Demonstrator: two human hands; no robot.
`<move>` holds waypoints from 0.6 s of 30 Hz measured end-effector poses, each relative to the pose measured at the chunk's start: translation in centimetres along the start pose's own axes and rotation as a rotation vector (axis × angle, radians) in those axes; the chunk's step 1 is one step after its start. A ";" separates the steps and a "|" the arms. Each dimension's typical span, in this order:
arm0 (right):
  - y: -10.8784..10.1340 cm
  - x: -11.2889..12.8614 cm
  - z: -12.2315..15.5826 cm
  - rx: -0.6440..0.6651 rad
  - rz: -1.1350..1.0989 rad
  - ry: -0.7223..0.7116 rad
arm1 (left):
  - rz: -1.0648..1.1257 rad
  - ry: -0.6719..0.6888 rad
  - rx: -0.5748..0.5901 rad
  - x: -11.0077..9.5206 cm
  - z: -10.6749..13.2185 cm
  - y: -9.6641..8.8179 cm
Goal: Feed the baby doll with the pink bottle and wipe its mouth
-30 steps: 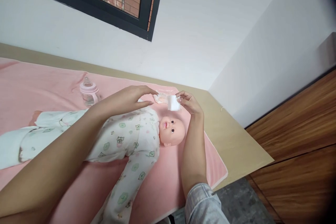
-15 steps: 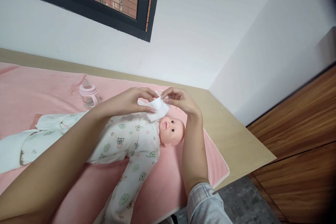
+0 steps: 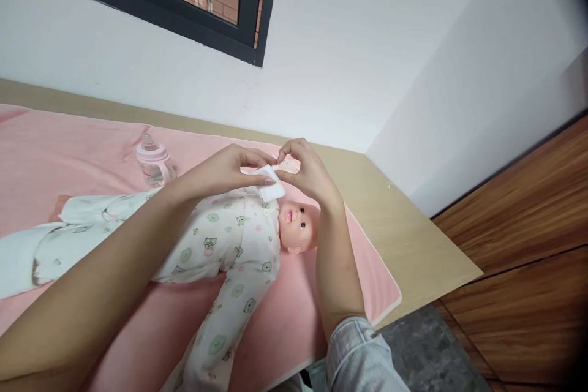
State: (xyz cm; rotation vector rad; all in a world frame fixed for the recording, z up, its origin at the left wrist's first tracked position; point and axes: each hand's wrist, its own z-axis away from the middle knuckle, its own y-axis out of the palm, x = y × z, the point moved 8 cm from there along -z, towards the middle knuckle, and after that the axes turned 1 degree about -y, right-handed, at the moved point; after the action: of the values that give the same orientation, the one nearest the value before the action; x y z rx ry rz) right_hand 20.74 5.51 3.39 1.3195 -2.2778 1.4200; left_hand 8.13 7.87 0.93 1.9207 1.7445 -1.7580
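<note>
A small white wipe (image 3: 272,188), folded into a pad, is held above the doll's chest. My left hand (image 3: 239,168) pinches it from the left, thumb on the near face and fingers behind. My right hand (image 3: 305,168) is closed at the upper right edge of the wipe, thumb and forefinger curved into a loop. Below lies a baby doll (image 3: 209,245) on its back in a white printed outfit, its head (image 3: 298,226) to the right, partly behind my right wrist. A pale pinkish thing with small print shows through the right-hand loop; I cannot make out what it is.
A pink-topped baby bottle (image 3: 154,162) stands behind the doll's legs. The pink blanket (image 3: 285,331) covers much of the wooden table (image 3: 413,245). A white wall and window frame (image 3: 250,43) rise behind; wood-grain panels (image 3: 519,312) stand at the right.
The wipe has gone from loosely spread to a smaller folded pad. My right hand has moved slightly up and left, its fingertips shifting along the wipe's edge.
</note>
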 end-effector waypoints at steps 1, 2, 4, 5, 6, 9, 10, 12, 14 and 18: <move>-0.1 -0.1 0.0 -0.008 0.021 0.006 | 0.022 -0.034 0.025 0.3 0.0 0.2; -0.3 -0.3 0.1 -0.014 0.026 0.007 | 0.039 -0.060 0.047 0.5 0.0 0.4; -0.9 -0.9 0.2 -0.017 -0.005 0.005 | 0.060 -0.080 0.080 0.5 0.0 0.6; -1.2 -1.4 0.2 -0.017 -0.039 0.012 | 0.063 -0.082 0.093 0.5 0.0 0.8; -1.5 -2.2 0.2 -0.014 -0.084 0.028 | 0.062 -0.081 0.111 0.4 0.0 1.0; -2.3 -5.6 0.4 0.005 -0.263 0.131 | 0.030 -0.059 0.191 0.2 0.1 2.1; -2.3 -7.1 0.6 0.019 -0.317 0.175 | 0.014 -0.049 0.220 0.2 0.1 2.6; -1.9 -10.3 1.1 0.065 -0.379 0.269 | -0.007 -0.049 0.277 0.3 0.2 3.9; -1.0 -13.5 1.9 0.134 -0.418 0.362 | -0.016 -0.080 0.336 0.7 0.2 5.2; 1.7 -18.4 3.8 0.195 -0.634 0.527 | -0.068 -0.137 0.399 1.4 0.2 7.1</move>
State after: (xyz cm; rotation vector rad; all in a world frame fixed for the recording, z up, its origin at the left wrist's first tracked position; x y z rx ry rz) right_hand 31.75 13.79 -9.52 1.3381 -1.2664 1.5225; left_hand 12.52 5.99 -4.54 1.8219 1.5206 -2.3499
